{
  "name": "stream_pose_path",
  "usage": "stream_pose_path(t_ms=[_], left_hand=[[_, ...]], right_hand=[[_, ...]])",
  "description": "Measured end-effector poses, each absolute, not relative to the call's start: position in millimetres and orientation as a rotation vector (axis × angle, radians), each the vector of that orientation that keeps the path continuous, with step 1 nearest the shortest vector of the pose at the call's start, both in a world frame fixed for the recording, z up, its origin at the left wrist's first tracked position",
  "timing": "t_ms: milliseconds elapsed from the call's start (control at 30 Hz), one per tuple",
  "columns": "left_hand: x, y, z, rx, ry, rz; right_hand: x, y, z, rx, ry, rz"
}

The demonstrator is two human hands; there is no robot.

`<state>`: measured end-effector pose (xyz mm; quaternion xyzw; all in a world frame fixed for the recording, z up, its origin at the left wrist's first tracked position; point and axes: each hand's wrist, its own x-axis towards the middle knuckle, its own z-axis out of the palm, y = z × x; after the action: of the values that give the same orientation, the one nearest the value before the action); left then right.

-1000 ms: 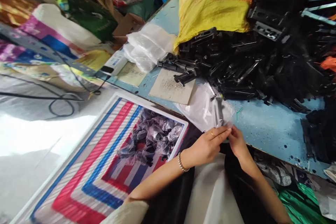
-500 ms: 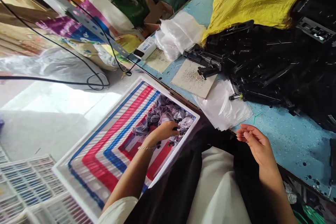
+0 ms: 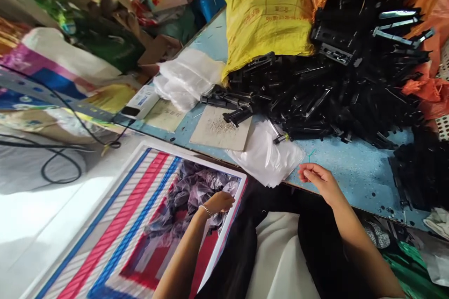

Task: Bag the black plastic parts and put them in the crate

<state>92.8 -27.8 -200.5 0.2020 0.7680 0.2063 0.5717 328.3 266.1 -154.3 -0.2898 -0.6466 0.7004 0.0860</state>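
Since the earlier frame, the left hand (image 3: 219, 202) has been kept low in the striped bin (image 3: 140, 224), fingers loosely curled over the bagged parts (image 3: 196, 191), apparently after a drop. The right hand (image 3: 317, 180) rests empty, fingers relaxed apart, beside the clear bags (image 3: 266, 156) on the surface (image 3: 351, 168); a fresh bag seems needed next.

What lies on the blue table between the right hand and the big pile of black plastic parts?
In the head view, bare blue table separates the right hand from the pile of black plastic parts; the stack of clear bags lies just left.
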Motion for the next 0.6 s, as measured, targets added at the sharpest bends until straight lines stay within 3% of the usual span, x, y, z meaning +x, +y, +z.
stream_pose_path(t_ms=[67, 167, 267, 367, 600], left_hand=[[90.2, -3.3, -168.1, 0.537, 1.722, 0.568], [104.8, 52.7, -120.3, 0.762, 1.679, 0.92], [132.5, 114.8, -107.2, 0.898, 1.813, 1.175], [156.8, 158.0, -127.7, 0.941, 1.787, 1.213], [170.7, 178.9, -157.1, 0.976, 1.868, 1.052]], right_hand=[[318.7, 281.8, -155.7, -0.801, -2.101, 1.748], [289.8, 309.0, -154.7, -0.67, -2.317, 0.871], [258.8, 334.2, -148.0, -0.805, -2.5, 0.265], [246.9, 349.9, -137.8, -0.915, -2.752, 0.048], [277.4, 358.6, -127.0, -0.769, -2.882, -0.059]])
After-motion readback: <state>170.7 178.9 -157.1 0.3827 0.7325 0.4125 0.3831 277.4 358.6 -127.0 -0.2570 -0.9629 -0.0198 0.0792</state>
